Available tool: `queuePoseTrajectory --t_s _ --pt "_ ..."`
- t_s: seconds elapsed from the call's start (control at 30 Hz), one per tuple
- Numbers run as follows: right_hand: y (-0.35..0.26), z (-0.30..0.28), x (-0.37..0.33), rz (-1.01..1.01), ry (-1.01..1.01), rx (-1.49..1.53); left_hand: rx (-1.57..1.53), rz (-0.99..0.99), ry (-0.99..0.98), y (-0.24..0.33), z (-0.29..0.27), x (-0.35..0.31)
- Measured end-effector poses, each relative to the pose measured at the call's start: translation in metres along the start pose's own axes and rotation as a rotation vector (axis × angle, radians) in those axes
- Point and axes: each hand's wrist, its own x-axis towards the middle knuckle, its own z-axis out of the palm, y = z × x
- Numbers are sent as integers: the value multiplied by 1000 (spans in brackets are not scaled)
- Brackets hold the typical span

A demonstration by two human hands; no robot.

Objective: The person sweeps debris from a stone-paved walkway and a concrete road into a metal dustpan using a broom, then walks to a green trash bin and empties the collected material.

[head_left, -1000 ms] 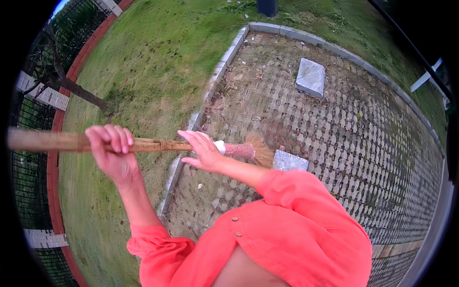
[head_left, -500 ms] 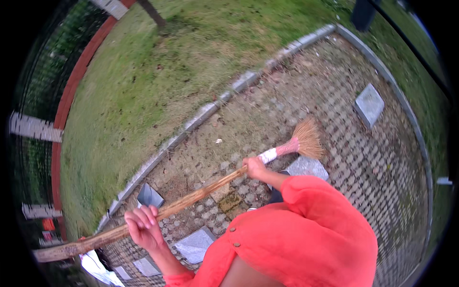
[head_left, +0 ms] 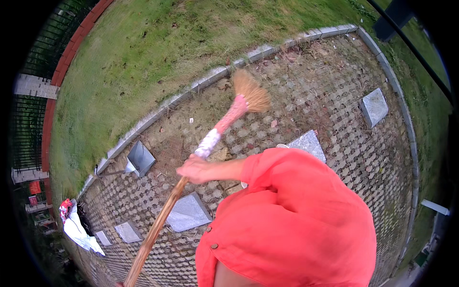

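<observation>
My right hand (head_left: 192, 169) is closed around the wooden handle of a broom (head_left: 155, 227), just below its white wrapped section. Pink binding joins that section to the fanned straw head (head_left: 250, 92), which is blurred and lies over the dirt-strewn paving near the kerb. From my grip the handle slants down to the lower edge of the picture. Only a sliver of my left hand (head_left: 119, 284) shows there, against the handle; its fingers are hidden. A metal dustpan (head_left: 141, 159) rests on the paving by the kerb, left of the broom.
A stone kerb (head_left: 165, 104) divides the grass (head_left: 138, 62) from the grid paving. Flat stone slabs lie around: one (head_left: 189, 213) left of me, one (head_left: 308, 145) ahead, one (head_left: 374, 108) far right. A white bag (head_left: 79, 229) sits at the left.
The broom head has swung left and away from me, toward the kerb. My right hand has moved left, while my left hand has dropped to the lower edge, almost out of the picture.
</observation>
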Motion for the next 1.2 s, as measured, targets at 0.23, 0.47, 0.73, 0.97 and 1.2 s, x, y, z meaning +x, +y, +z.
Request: queuePoseTrajectory --t_s 0.23,0.47,0.73,0.97,1.2 --pt "295 -59 -178 603 254 -448 -276 -760 -345 -240 128 -119" --pt "415 -105 -198 789 -107 -436 -11 -804 -259 -298 244 -181" --pt "143 -112 -39 -258 -218 -55 544 14 287 -41 286 -96" --pt "135 -149 -133 -141 -427 54 465 -343 206 35 138 -77" --pt "321 -93 -159 318 -210 -303 217 -675 322 -155 243 -162"
